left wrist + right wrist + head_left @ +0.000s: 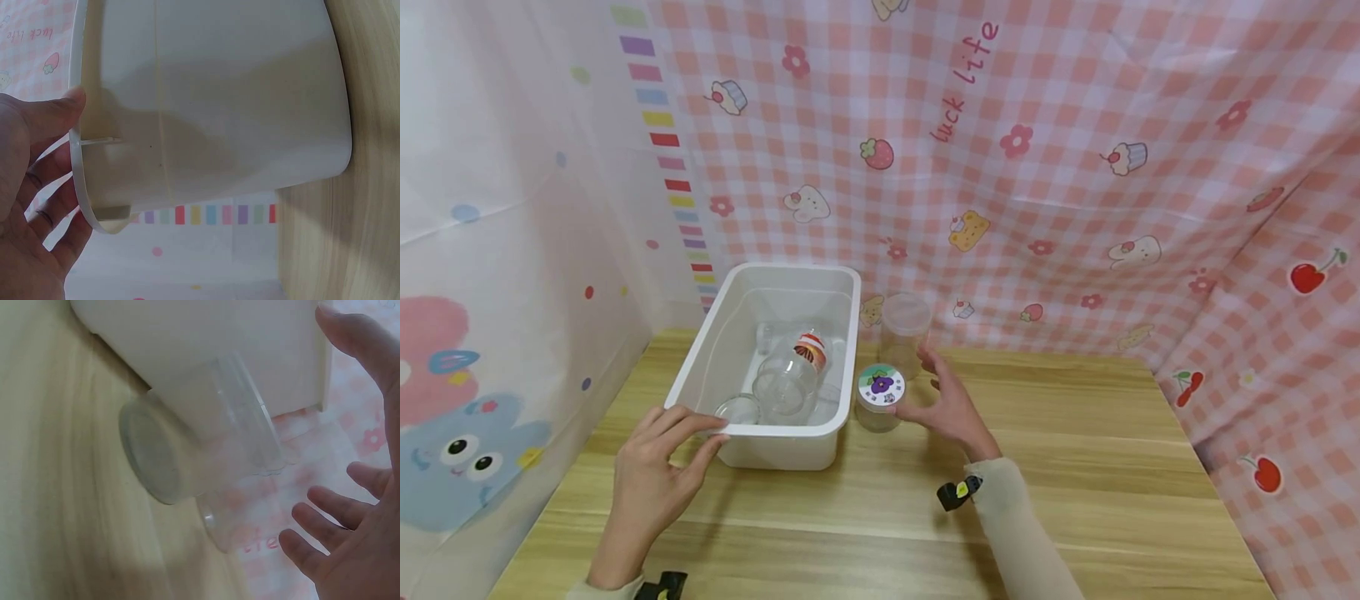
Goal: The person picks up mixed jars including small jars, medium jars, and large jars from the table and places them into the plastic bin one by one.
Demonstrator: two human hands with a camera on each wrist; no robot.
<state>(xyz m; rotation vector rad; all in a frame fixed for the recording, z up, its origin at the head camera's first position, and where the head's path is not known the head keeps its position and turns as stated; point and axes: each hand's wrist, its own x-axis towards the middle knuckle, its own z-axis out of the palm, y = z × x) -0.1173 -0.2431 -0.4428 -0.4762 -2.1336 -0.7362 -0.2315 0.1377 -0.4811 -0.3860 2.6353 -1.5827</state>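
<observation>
My left hand (655, 471) pinches the near left corner of a white plastic tub (786, 431). In the left wrist view its thumb lies against the outer side of the rim, with the fingers beyond. Right of the tub stands a small clear jar (876, 418), its white lid (882, 386) printed with a purple flower. Fingers spread, my right hand (951, 408) hovers around this jar; the right wrist view shows a gap between them. A taller clear jar (906, 329) stands just behind, near the right fingertips.
Inside the tub lie clear containers, one a rounded bottle (784, 387) with a red and orange label (810, 350). The wooden table (1075, 467) meets a pink checked cloth (1045, 192) at the back and a pale cloth (512, 250) on the left.
</observation>
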